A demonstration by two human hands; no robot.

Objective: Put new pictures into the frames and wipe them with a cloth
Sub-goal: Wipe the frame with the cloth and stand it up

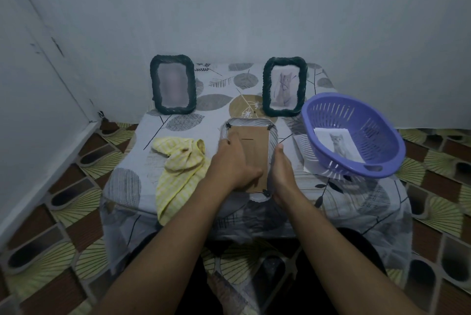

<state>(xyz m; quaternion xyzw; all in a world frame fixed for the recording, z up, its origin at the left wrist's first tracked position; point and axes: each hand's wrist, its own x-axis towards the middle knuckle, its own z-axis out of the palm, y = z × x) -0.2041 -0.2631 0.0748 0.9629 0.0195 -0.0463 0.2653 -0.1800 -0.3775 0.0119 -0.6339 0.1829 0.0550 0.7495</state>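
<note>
A light-rimmed picture frame (254, 136) lies face down at the table's middle, its brown backing board up and small black clips at the corners. My left hand (233, 164) lies flat on the backing, fingers reaching the frame's left rim. My right hand (280, 169) rests edge-on against the frame's right rim, fingers straight. Two dark woven frames stand against the wall: the left frame (173, 85) holds a blurred picture, the right frame (285, 86) a cat picture. A yellow checked cloth (179, 164) lies crumpled left of my hands.
A purple plastic basket (356, 136) at the right holds a loose cat picture (340, 145), with paper sheets (309, 161) under its near side. The leaf-print tablecloth (216, 100) covers a small low table. Patterned floor tiles surround it; walls stand close behind and left.
</note>
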